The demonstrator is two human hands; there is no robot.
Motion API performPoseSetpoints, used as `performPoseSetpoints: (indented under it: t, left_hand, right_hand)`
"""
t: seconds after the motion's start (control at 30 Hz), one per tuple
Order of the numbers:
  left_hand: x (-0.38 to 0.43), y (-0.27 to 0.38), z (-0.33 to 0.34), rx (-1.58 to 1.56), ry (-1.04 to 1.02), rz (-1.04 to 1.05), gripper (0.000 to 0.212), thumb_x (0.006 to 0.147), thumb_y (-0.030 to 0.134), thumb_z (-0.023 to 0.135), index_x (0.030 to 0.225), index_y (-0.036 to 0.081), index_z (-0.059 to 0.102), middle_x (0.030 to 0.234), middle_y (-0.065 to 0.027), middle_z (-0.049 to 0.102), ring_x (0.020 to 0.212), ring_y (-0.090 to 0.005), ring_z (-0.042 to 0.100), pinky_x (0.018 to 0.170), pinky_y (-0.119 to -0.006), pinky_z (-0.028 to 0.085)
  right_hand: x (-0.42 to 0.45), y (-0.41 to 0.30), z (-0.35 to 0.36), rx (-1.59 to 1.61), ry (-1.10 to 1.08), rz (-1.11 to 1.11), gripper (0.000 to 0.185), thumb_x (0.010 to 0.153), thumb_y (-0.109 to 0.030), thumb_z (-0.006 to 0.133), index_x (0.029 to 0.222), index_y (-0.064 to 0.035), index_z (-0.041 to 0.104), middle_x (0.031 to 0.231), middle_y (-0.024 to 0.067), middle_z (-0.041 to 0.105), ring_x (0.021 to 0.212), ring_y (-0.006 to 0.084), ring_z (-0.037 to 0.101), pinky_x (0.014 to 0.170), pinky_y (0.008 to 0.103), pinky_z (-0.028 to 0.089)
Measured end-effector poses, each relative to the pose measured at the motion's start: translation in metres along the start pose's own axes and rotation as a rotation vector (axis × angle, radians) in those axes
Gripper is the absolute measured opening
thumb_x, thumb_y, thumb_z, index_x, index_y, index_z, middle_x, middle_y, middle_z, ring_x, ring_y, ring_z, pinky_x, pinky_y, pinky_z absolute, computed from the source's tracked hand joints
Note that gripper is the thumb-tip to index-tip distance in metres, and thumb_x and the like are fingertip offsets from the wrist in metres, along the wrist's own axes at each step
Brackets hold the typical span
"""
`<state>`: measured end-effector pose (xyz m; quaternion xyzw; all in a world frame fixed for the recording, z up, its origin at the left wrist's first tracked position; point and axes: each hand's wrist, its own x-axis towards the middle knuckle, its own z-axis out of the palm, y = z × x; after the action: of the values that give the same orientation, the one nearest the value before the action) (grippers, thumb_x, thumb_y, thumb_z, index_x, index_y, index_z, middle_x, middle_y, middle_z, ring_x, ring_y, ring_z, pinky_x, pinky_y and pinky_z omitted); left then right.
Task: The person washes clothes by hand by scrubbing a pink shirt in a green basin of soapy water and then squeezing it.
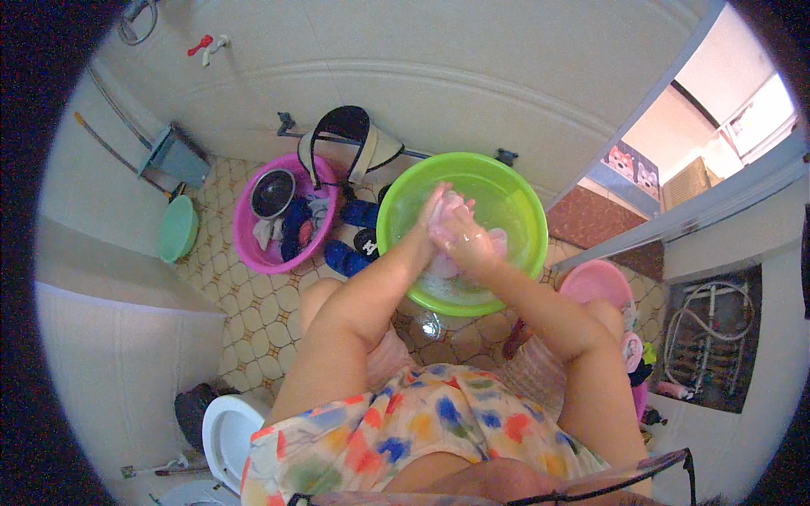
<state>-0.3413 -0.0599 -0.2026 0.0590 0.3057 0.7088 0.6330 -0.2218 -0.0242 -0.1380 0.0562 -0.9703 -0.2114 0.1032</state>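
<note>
Soapy water stands in a lime-green plastic basin (465, 308) on the tiled floor before me. Above it my left hand (436, 205) and my right hand (467, 237) are pressed together around a wet pale pink cloth (450, 205). More pink cloth (498, 241) hangs or floats below and beside my right hand in the basin. Suds lie on the water near the basin's near side. Where the cloth in my hands joins the part in the water is hidden by my fingers.
Left of the green basin are blue slippers (348, 258) and a magenta basin (243, 253) holding clothes and a round dark-centred bowl (273, 193). A pink basin (595, 281) is at right, near an open doorway. A dustpan (174, 158) and a mint-green basin (179, 229) stand far left.
</note>
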Motion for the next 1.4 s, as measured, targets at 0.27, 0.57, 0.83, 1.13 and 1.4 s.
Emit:
performPoseSetpoints:
  t: [0.27,0.57,0.83,1.13,1.4]
  left_hand:
    - [0.007,-0.018,0.015,-0.104,0.004,0.040,0.036,0.084,0.041,0.042,0.102,0.011,0.050,0.096,-0.0107,0.056,0.088,-0.0216,0.054,0.079,-0.041,0.043]
    - [-0.007,-0.009,0.046,-0.226,0.065,-0.124,0.030,0.081,0.033,0.050,0.097,0.008,0.053,0.097,-0.0132,0.055,0.087,-0.0252,0.054,0.080,-0.038,0.043]
    - [0.037,-0.027,-0.080,1.002,0.527,0.563,0.040,0.065,-0.004,0.055,0.103,0.008,0.052,0.104,-0.0122,0.045,0.091,-0.0266,0.049,0.077,-0.034,0.044]
    - [0.004,-0.028,-0.003,0.042,0.198,-0.052,0.051,0.083,0.043,0.028,0.112,0.006,0.047,0.100,-0.0137,0.055,0.090,-0.0274,0.052,0.078,-0.039,0.043]
    - [0.011,0.003,-0.008,-0.061,0.160,-0.055,0.062,0.079,0.061,0.030,0.108,0.009,0.050,0.103,-0.0095,0.054,0.097,-0.0271,0.047,0.085,-0.041,0.038]
  right_hand:
    - [0.016,0.012,-0.004,0.591,-0.195,0.461,0.022,0.079,-0.021,0.045,0.080,-0.0046,0.060,0.081,0.0165,0.059,0.075,0.0284,0.059,0.067,0.0390,0.047]
    - [-0.008,0.050,0.072,1.191,0.135,0.949,0.024,0.083,-0.023,0.045,0.087,-0.0007,0.055,0.085,0.0212,0.059,0.079,0.0334,0.057,0.071,0.0403,0.044]
    - [-0.014,0.027,0.089,1.175,-0.027,0.730,0.045,0.076,-0.026,0.056,0.112,-0.0005,0.046,0.110,0.0243,0.049,0.101,0.0329,0.049,0.087,0.0392,0.038]
    - [-0.015,0.030,0.088,1.412,0.014,1.110,0.034,0.078,-0.018,0.052,0.109,-0.0028,0.049,0.106,0.0189,0.053,0.096,0.0299,0.053,0.082,0.0356,0.042]
    - [0.001,-0.003,0.019,0.394,0.169,0.057,0.022,0.079,-0.016,0.050,0.096,-0.0030,0.054,0.095,0.0148,0.056,0.089,0.0283,0.055,0.079,0.0372,0.044]
